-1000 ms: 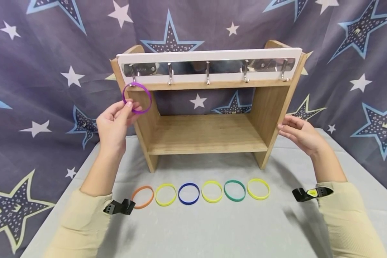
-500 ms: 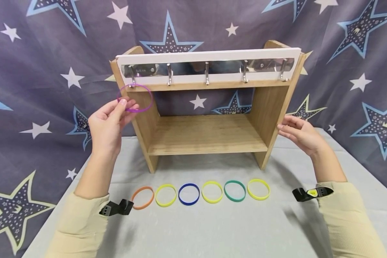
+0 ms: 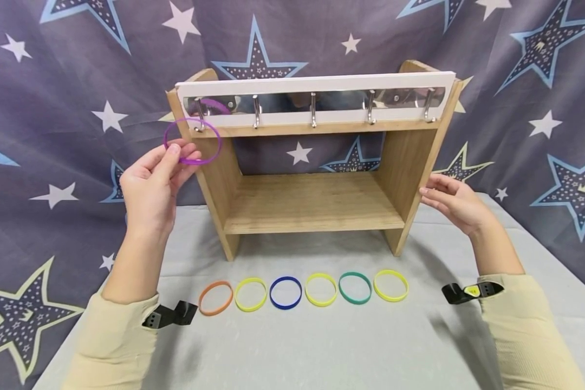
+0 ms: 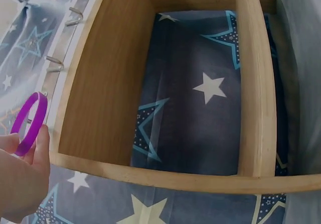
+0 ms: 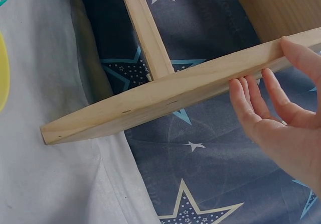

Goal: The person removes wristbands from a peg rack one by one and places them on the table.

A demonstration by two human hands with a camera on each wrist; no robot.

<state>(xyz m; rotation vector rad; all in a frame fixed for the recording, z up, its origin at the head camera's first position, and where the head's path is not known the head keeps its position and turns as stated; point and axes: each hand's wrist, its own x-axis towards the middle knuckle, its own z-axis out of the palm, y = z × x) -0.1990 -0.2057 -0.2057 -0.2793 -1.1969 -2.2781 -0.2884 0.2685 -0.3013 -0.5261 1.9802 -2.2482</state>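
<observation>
Between thumb and fingers, my left hand (image 3: 151, 189) pinches a purple silicone wristband (image 3: 219, 143). In the head view the band overlaps the leftmost hook (image 3: 199, 120) of a metal hook strip (image 3: 285, 103). The left wrist view shows the purple band (image 4: 33, 133) raised beside the strip, held by its lower part. My right hand (image 3: 455, 206) touches the right side panel of a wooden shelf (image 3: 314, 200). Seen from the right wrist, the thumb meets the panel's edge (image 5: 200, 81) and the loosely extended fingers (image 5: 241, 103) lie against its outer face.
On the grey-covered table (image 3: 292, 352) in front of the shelf lies a row of wristbands: orange (image 3: 201, 306), yellow (image 3: 237, 303), blue (image 3: 285, 308), yellow (image 3: 320, 305), green (image 3: 355, 302) and yellow (image 3: 391, 299). A star-patterned curtain (image 3: 146, 65) hangs behind.
My left hand has shifted left and slightly up with the purple wristband, whose reflection now shows in the metal strip. The right hand stays where it was.
</observation>
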